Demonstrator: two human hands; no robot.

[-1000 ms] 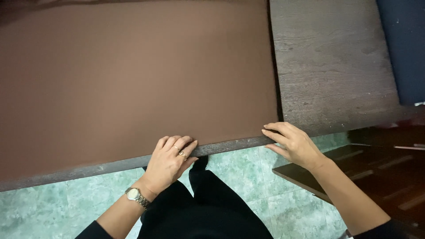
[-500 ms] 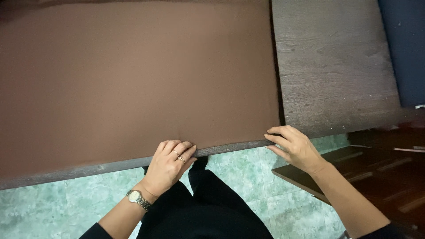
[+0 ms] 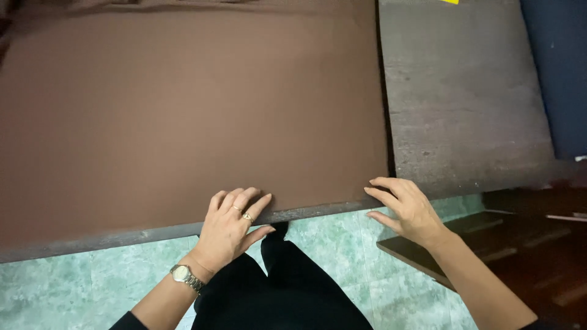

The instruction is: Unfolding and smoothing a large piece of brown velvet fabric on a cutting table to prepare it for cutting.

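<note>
Green marbled floor tiles (image 3: pixel 73 287) ran along the bottom of the frame, below the edge of a grey, worn tabletop (image 3: pixel 465 110). My left hand (image 3: pixel 231 227) lay flat at lower centre, fingers spread and loose, fingertips resting on the near edge of the brown fabric (image 3: pixel 183 116); it gripped nothing. A watch (image 3: pixel 182 275) sat on that wrist and rings on two fingers. My right hand (image 3: pixel 403 205), at lower right, had its fingers curled at the fabric's near right corner, touching it; whether they pinched the cloth I could not tell. That fabric covered the left and centre of the tabletop, smooth. Dark blue cloth (image 3: pixel 559 73) lay at the upper right.
</note>
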